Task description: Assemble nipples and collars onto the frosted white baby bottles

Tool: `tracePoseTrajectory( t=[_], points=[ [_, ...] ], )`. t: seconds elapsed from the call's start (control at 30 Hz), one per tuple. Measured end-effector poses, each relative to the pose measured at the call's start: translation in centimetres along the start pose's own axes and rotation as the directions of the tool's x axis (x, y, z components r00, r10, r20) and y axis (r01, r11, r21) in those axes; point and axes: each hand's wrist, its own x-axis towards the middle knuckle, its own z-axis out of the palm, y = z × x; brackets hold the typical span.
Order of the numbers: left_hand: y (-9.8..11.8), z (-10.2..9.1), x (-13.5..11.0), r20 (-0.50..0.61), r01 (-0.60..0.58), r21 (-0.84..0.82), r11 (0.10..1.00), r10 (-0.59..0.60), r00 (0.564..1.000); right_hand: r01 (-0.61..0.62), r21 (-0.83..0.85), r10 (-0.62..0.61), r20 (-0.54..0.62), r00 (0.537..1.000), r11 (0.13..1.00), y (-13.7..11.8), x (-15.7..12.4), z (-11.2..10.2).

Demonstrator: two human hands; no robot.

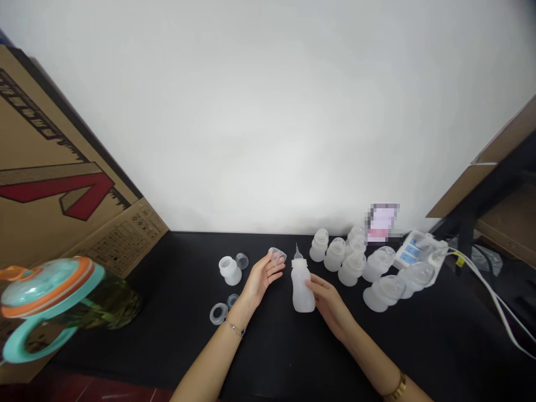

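My right hand (329,298) is closed around the side of a milky white feeding bottle (302,290), which stands upright with a thin, pointed clear tip (298,253) on top. Just left of it, my left hand (263,276) pinches a clear dome cap (277,256) at the fingertips, apart from the bottle. To the left of that hand are an uncapped short bottle (230,272) and another clear cap (242,260). A white collar ring (218,314) and a small clear piece, perhaps a teat (232,300), lie near my left wrist.
Several capped short bottles (352,268) are grouped on the right of the black table (268,357). Behind them are a power strip (419,254) with white cables (498,307) and a blurred-out pinkish item (382,222). A large jug (62,296) and cardboard box (54,167) stand left.
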Motion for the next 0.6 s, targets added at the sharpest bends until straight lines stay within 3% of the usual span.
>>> tracePoseTrajectory(
  t=[0.33,0.47,0.6],
  points=[
    [0.31,0.17,0.09,-0.072,-0.014,-0.115,0.993,0.006,0.997,-0.105,0.041,0.103,0.051,0.993,0.994,-0.34,-0.51,0.49],
    [0.45,0.51,-0.11,-0.059,-0.02,-0.133,0.991,0.012,0.998,-0.113,-0.003,0.113,0.082,0.99,0.994,-0.38,-0.47,0.53],
    [0.48,0.73,-0.28,-0.03,-0.036,-0.157,0.987,0.031,0.999,-0.126,-0.028,0.127,0.032,0.991,0.992,0.1,-0.2,0.27]
  ],
)
